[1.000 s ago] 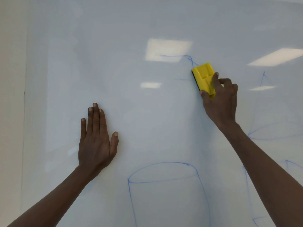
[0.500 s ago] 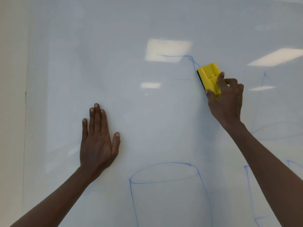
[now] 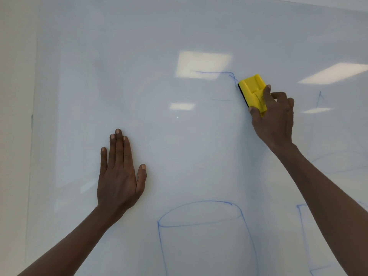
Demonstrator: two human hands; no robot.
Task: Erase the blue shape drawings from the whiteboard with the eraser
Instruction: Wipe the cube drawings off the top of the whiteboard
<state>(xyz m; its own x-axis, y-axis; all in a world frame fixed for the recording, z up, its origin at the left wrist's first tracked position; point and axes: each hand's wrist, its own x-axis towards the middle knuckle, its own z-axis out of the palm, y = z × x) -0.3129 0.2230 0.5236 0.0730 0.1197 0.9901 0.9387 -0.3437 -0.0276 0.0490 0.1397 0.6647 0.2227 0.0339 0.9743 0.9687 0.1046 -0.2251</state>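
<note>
Your right hand point(image 3: 273, 116) grips the yellow eraser point(image 3: 252, 92), thumb along its lower left edge and forefinger laid over its back, the other fingers curled beside it; the eraser's dark pad faces the whiteboard point(image 3: 179, 36) and lies against it. Your left hand point(image 3: 119, 174) rests flat on the whiteboard with fingers straight and close together, thumb spread to the side, well to the lower left of the eraser and holding nothing. Just to the upper left of the eraser, touching its top corner, runs a remnant of a blue line point(image 3: 215, 72) that ends in a small crossing stroke; a short faint blue dash point(image 3: 221, 100) lies to the left of the eraser at about its mid-height. Well below the eraser stands a blue cylinder drawing point(image 3: 199, 214), its elliptical top complete and its sides running off the bottom edge of the view. To the right of the eraser, past your right hand, a faint blue peak point(image 3: 320, 96) shows; below it fainter curved strokes are hard to read. To the lower right of the eraser, partly behind your right forearm, another blue outline point(image 3: 300, 216) is only partly visible. Ceiling light reflections point(image 3: 203, 64) appear on the whiteboard to the upper left and right of the eraser.
</note>
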